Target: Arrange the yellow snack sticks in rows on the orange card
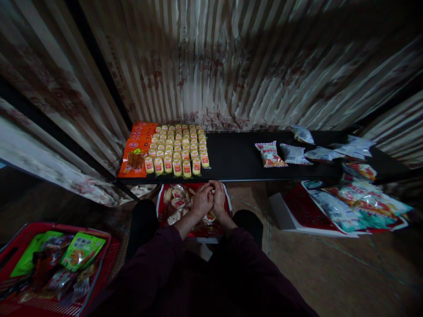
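My left hand (202, 201) and my right hand (218, 199) are close together over a red box (161, 207) with a pale rim, between my knees. The fingers of both curl inward and meet near the box's far edge; whatever they hold, if anything, is hidden. Round, clear-wrapped snacks (178, 203) lie in the box, mostly left of my hands. Just beyond, on a black shelf (229, 154), small yellow packaged cakes (177, 167) stand in tight rows. Orange snack bags (135, 154) lie flat along the left side of those rows.
Farther right on the shelf lie a striped snack bag (271, 155) and several silvery bags (294, 154). On the floor at right, a box holds large snack packs (360, 204). A red basket (107, 242) with green pouches (82, 251) stands at left. Curtains (211, 66) hang behind the shelf.
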### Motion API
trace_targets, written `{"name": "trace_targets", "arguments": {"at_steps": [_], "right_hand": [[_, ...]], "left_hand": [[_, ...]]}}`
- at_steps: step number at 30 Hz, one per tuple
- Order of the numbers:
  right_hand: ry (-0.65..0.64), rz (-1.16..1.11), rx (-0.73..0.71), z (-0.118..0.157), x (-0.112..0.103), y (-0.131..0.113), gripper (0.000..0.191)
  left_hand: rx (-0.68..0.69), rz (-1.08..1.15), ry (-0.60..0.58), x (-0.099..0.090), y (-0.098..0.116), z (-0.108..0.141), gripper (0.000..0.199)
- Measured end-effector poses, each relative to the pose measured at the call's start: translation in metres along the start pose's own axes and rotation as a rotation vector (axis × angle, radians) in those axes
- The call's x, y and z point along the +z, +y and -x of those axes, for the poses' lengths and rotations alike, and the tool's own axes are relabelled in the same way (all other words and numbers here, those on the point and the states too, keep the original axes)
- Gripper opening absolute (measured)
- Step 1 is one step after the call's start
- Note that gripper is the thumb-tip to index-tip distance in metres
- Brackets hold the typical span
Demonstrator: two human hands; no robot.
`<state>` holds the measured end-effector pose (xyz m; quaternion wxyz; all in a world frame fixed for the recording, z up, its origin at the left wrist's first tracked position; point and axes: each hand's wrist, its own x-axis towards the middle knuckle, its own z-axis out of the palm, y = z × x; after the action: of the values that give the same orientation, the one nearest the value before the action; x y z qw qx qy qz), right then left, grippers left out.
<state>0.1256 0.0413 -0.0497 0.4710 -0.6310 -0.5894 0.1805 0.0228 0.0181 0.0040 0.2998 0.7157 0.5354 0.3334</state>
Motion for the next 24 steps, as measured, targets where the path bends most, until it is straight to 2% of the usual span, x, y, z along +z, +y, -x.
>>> {"name": "trace_targets", "arguments": {"at_steps": [6, 12, 16, 18, 21, 24], "right_hand": [[-0.097, 0.006, 0.067, 0.015, 0.003, 0.001, 0.034], [-0.192, 0.038, 0.167, 0.034, 0.012, 0.005, 0.034], [-0.195, 0.051, 0.156, 0.045, 0.015, 0.010, 0.023], [-0.213, 0.063, 0.154, 0.049, 0.015, 0.012, 0.019], [-0.256, 0.067, 0.159, 0.054, 0.016, 0.014, 0.021], [-0.305, 0.062, 0.169, 0.058, 0.017, 0.016, 0.027]], "left_hand": [[-0.065, 0.048, -0.015, 0.004, -0.010, 0.010, 0.032], [-0.332, 0.102, 0.025, 0.016, -0.030, 0.025, 0.029], [-0.473, 0.082, 0.062, 0.023, -0.051, 0.035, 0.028], [-0.525, 0.068, 0.045, 0.026, -0.059, 0.037, 0.027], [-0.569, 0.075, 0.004, 0.028, -0.067, 0.037, 0.020], [-0.552, 0.101, 0.011, 0.030, -0.069, 0.036, 0.014]]}}
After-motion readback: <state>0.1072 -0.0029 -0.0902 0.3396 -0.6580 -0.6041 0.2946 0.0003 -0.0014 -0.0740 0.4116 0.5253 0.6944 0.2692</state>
